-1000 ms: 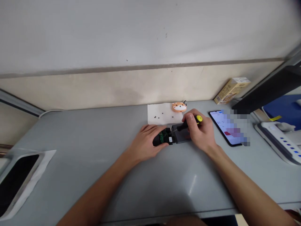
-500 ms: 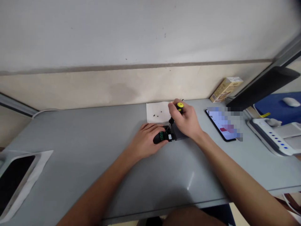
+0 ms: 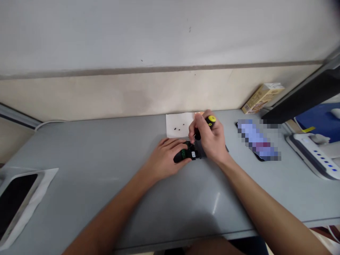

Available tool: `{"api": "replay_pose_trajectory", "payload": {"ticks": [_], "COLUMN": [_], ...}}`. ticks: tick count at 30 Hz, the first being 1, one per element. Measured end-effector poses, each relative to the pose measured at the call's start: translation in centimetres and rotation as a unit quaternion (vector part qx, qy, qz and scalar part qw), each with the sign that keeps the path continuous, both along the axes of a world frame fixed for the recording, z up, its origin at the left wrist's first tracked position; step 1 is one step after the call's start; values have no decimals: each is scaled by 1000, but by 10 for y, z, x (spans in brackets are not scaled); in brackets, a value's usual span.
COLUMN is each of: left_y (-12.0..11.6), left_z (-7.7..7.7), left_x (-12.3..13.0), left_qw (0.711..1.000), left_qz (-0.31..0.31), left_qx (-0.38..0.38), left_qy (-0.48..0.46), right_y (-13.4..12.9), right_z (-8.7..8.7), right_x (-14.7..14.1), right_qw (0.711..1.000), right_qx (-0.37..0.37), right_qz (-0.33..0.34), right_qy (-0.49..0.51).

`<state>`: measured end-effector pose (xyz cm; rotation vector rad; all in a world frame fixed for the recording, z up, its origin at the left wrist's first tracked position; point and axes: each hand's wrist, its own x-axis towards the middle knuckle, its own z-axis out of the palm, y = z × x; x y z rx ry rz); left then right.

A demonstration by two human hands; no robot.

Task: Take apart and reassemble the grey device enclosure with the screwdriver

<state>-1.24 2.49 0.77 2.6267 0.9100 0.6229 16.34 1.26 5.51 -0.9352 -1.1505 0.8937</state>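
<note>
My left hand (image 3: 166, 157) is closed around an opened black device (image 3: 193, 154) with a green circuit board showing, holding it down on the desk. A screwdriver (image 3: 211, 120) with a black and yellow handle is in the grip of my right hand (image 3: 212, 141). Its shaft points down at the device's inner part, and the fingers partly cover it. Whether the tip sits on a screw is too small to see. A dark flat part lies under my right hand, mostly hidden. Just behind, small dark screws (image 3: 179, 129) rest on a white paper sheet (image 3: 172, 120).
On the right of the grey desk (image 3: 92, 152) lie a phone (image 3: 259, 141) with a blurred screen and a white power strip (image 3: 313, 157). A carton (image 3: 262, 97) leans by the wall beside a black panel (image 3: 305, 94). At far left, a dark-screened device (image 3: 18, 196) lies on paper.
The screwdriver handle has tilted to the right, and my right fingers have shifted around it. My left hand keeps its hold on the device. The whole view has shifted slightly.
</note>
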Motion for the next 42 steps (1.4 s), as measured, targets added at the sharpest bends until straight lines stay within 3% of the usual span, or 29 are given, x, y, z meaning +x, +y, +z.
{"api": "replay_pose_trajectory", "payload": {"ticks": [8,14,26,32,38,42], "left_y": [0,1,2,3,3,3], "left_z": [1,-3,-3,-4,-6,-8], "left_x": [1,0,-1,-1,-2,-2], "left_qw": [1000,1000,1000,1000,1000,1000], "left_qz": [-3,-1,-6,-11,-13,-11], "left_qx": [9,20,22,25,20,20], "left_qy": [2,2,3,-3,-8,-17], "right_y": [11,7,14,9,6,4], "right_z": [-10,-7,-8,2,7,7], "right_x": [0,-1,-1,7,19,17], "right_qw": [998,999,997,986,977,975], "right_qx": [-8,-5,-9,-30,-47,-38], "right_qz": [-19,16,-14,35,104,108], "right_qy": [52,34,76,161,182,192]}}
